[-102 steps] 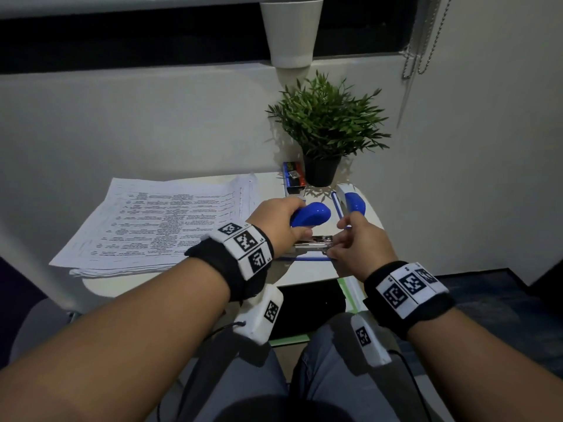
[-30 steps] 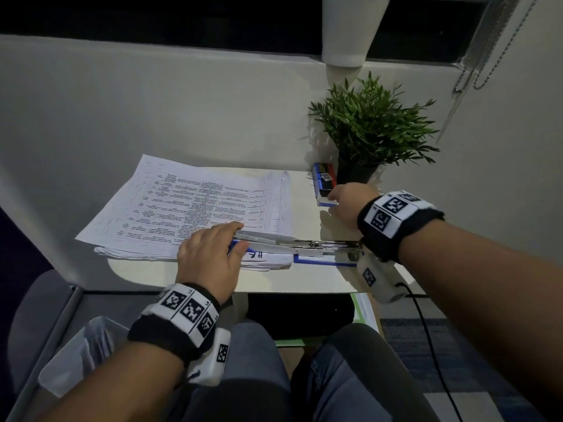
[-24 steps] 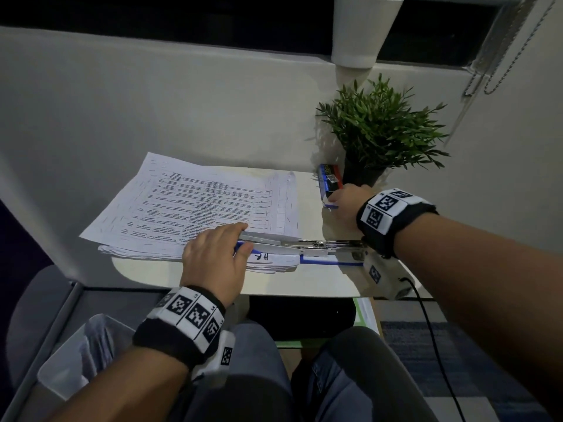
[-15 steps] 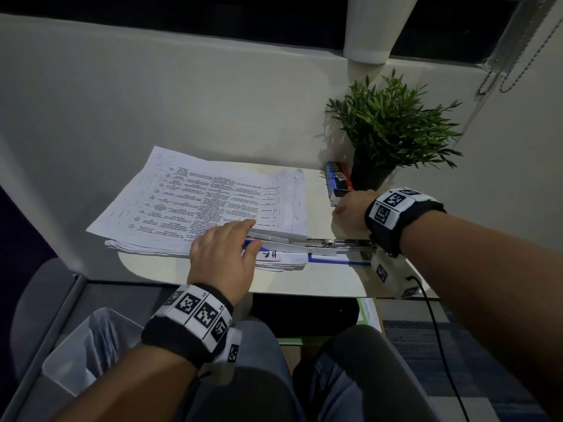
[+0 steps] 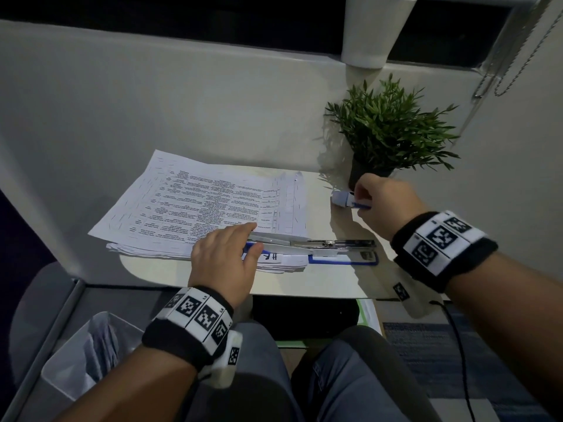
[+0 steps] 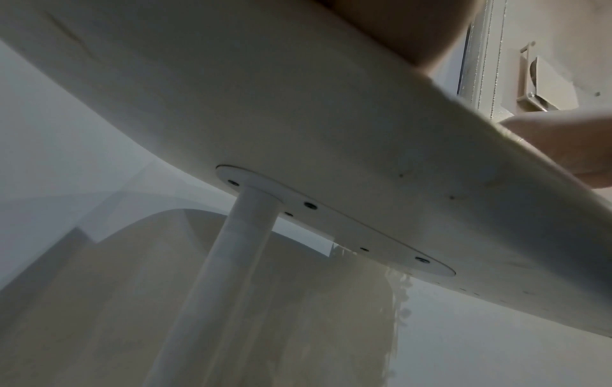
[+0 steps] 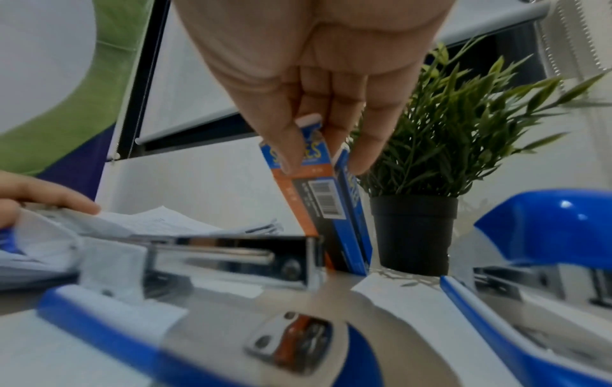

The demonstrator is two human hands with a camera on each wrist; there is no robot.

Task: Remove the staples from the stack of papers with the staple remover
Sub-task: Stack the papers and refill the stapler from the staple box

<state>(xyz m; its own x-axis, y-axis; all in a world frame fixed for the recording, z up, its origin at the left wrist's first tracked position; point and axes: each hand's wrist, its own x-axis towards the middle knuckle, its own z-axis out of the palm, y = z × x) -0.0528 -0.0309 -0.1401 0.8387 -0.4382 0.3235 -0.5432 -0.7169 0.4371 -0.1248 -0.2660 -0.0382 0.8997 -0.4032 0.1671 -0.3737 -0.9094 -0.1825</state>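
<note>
Right wrist, right hand pinching staples box

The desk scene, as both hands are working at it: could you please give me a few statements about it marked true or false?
1. The right hand pinches a staples box. True.
2. The left hand lies in the person's lap. False: it rests on the opened stapler, over the stack of papers.
3. The plant stands in a black pot. True.
4. The stapler is closed. False: it lies opened out flat.
5. The papers lie right of the plant. False: they lie left of it.
</note>
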